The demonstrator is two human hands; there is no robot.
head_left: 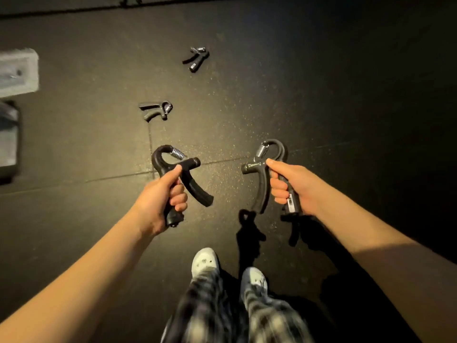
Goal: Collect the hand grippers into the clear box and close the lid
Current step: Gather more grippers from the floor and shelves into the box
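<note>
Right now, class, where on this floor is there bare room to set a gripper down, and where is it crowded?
Bare: the wide floor right of the far gripper and near gripper; also the strip between the near gripper and the blurred box at left. Crowded: around the shoes.

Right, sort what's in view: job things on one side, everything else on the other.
Job:
left-held gripper, gripped by the left hand
right-held gripper, gripped by the right hand
far floor gripper
near floor gripper
pale box at the left edge, blurred, probably the clear box

Not the job:
white shoes
grey object below the box, too blurred to identify
</note>
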